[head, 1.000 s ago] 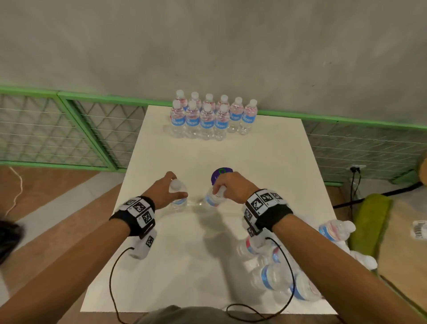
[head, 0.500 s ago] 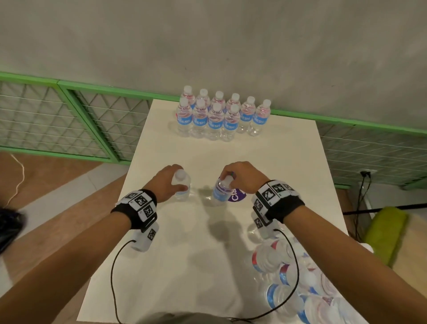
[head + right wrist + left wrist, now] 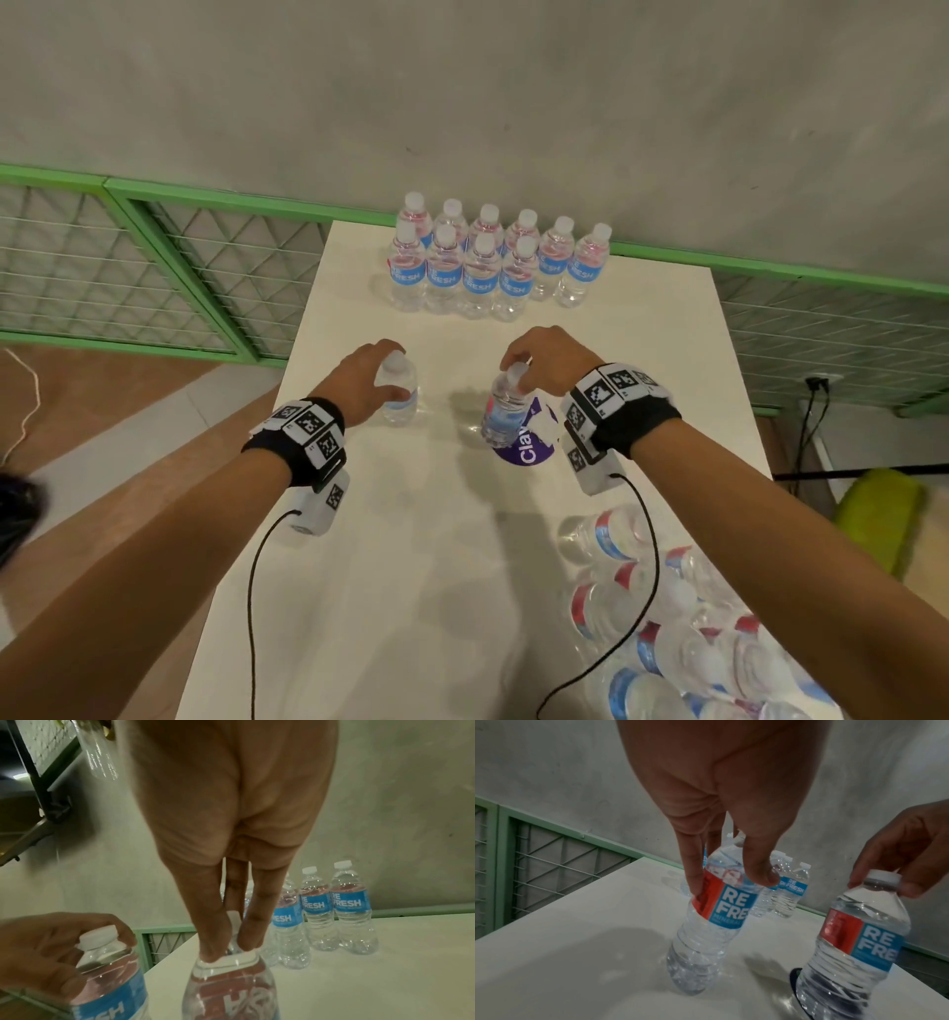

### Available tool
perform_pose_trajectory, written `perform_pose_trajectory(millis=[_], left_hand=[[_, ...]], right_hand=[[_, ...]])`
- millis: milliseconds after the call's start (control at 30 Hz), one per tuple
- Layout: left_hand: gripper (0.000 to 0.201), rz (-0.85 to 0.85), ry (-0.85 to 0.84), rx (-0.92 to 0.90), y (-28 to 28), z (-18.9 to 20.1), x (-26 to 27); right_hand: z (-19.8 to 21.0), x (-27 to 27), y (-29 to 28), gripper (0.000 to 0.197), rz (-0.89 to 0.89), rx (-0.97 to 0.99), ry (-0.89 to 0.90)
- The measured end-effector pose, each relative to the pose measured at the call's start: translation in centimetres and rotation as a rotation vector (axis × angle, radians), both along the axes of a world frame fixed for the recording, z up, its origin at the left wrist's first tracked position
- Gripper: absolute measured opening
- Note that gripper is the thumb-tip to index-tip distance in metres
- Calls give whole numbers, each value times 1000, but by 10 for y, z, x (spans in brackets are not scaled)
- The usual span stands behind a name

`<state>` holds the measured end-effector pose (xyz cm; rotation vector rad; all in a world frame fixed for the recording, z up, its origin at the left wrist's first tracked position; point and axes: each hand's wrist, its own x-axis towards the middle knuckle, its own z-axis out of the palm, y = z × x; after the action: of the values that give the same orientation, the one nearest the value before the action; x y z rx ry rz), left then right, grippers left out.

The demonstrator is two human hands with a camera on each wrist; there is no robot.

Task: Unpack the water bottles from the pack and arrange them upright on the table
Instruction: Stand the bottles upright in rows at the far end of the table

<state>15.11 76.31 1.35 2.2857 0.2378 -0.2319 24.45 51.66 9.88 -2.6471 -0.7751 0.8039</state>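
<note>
Two clear water bottles with blue and red labels are in my hands at mid-table. My left hand grips the left bottle around its shoulder and label; the left wrist view shows the left bottle leaning. My right hand pinches the cap of the right bottle, which tilts over a purple sticker. In the right wrist view my fingertips close on the right bottle's cap. Whether either base touches the table I cannot tell. Two rows of upright bottles stand at the far edge.
The opened pack of lying bottles takes up the near right corner of the white table. A green mesh fence and a grey wall lie beyond the table. Wrist cables hang over the near table edge.
Both hands have carried their bottles away from me towards the far rows. The right bottle has come up from a steep slant to nearly upright.
</note>
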Motion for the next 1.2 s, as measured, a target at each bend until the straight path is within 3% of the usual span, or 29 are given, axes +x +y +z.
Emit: perform_pose_trajectory(millis=[200, 367, 533, 767, 867, 1000, 1200], left_hand=[[58, 65, -19, -39, 20, 0, 30], [64, 68, 22, -117, 30, -4, 40], [59, 87, -10, -132, 26, -6, 55], [63, 103, -33, -139, 35, -6, 84], [69, 113, 0, -283, 43, -8, 87], [63, 126, -35, -264, 46, -11, 92], [62, 162, -67, -270, 42, -9, 111]], right_hand=[[-7, 37, 3, 39, -74, 28, -7], [-18, 51, 0, 72, -134, -29, 166], [-37, 55, 0, 54, -193, 74, 130], [-30, 100, -16, 69, -254, -51, 42], [-34, 114, -33, 84, -374, -8, 91], [-46, 122, -42, 66, -463, 100, 32], [-54, 140, -32, 69, -529, 204, -16]])
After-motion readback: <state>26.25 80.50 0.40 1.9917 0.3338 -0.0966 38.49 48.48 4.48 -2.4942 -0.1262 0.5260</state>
